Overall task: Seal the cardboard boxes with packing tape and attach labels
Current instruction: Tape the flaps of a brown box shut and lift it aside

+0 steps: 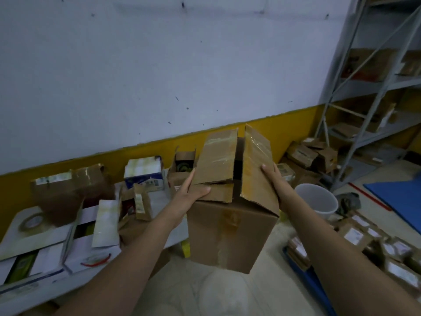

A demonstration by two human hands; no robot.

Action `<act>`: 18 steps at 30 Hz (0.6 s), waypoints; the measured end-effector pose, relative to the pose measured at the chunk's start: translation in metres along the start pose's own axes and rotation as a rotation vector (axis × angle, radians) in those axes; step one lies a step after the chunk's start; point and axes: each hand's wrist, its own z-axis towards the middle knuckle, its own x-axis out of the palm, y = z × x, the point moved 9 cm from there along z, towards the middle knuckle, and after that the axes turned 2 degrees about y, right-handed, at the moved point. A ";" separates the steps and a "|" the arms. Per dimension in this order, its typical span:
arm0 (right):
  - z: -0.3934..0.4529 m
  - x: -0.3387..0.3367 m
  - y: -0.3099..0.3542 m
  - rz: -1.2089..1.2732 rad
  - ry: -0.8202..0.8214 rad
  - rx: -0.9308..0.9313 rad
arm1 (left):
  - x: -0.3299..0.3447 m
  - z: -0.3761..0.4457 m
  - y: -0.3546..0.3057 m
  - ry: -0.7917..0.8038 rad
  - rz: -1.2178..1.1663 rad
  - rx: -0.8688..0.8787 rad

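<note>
1. the roll of packing tape [32, 222] lies flat at the far left of the grey table [164, 226], among opened cartons and white packets, well apart from both hands. it looks light and rigid; i judge it is best taken through its core or round the rim.
2. the left hand [190, 192] is on the left side of the cardboard box [230, 231], fingers straight up along the left flap and the thumb pressing flat on the folded near flap. it steadies and pushes rather than closing round anything.
3. the box is held up in front of the person, between table and floor, slightly tilted. its top flaps are not shut: two stand up with a dark gap between them. old glossy tape strips and scuffs show on flaps and front wall.
4. judged from that wear, the cardboard is soft at the creases and slick where the old tape lies; grip on bare board near the corners, not on the flaps, which will bend. how heavy it is i cannot tell.
5. the right hand [272, 176] lies flat against the right flap, fingers extended, pressing it inward; nothing is gripped.
6. a white bucket [316, 199] stands on the floor to the right, just beside labelled parcels [355, 233].
</note>
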 end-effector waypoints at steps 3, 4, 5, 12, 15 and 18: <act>0.039 -0.021 0.002 -0.042 0.025 0.009 | 0.009 0.034 0.006 -0.028 0.017 0.007; 0.054 -0.031 0.003 -0.056 0.034 0.012 | 0.014 0.047 0.007 -0.040 0.024 0.012; 0.069 -0.040 0.005 -0.062 0.039 0.018 | 0.020 0.059 0.008 -0.055 0.027 0.016; 0.170 -0.099 0.020 -0.100 0.122 0.066 | 0.066 0.141 0.023 -0.235 -0.045 -0.041; 0.203 -0.104 0.022 -0.136 0.152 0.084 | 0.070 0.162 0.028 -0.285 -0.076 -0.099; 0.236 -0.105 0.015 -0.147 0.201 0.120 | 0.075 0.180 0.040 -0.351 -0.101 -0.120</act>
